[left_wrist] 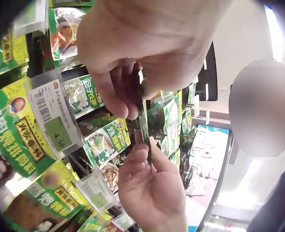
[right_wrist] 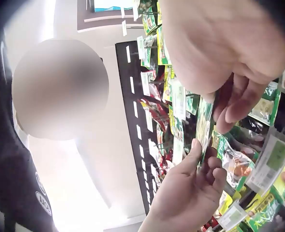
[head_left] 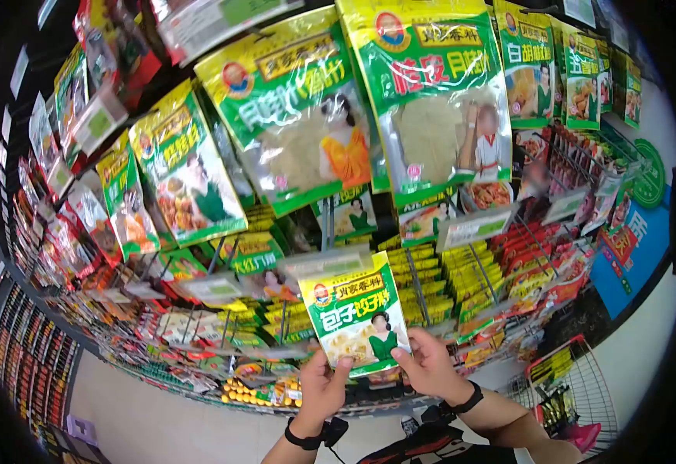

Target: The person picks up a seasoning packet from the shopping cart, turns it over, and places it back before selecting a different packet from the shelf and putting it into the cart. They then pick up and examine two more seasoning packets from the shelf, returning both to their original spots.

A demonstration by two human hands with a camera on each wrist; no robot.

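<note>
A yellow, green and white spice packet (head_left: 355,321) with a woman in green printed on it is held up between both hands, its front toward the head camera. My left hand (head_left: 324,389) pinches its lower left corner, thumb on the front. At the lower right corner my right hand (head_left: 432,366) pinches it the same way. Both wrist views show the packet nearly edge-on, as a thin strip (right_wrist: 204,121) between the thumbs and the curled fingers behind.
Larger seasoning packets (head_left: 442,108) hang on hooks close above, with price tags (head_left: 477,228) jutting out. Rows of yellow packets (head_left: 473,278) fill the rack behind the hands. A wire shopping cart (head_left: 585,387) stands at lower right. Pale floor (head_left: 152,406) shows below the rack.
</note>
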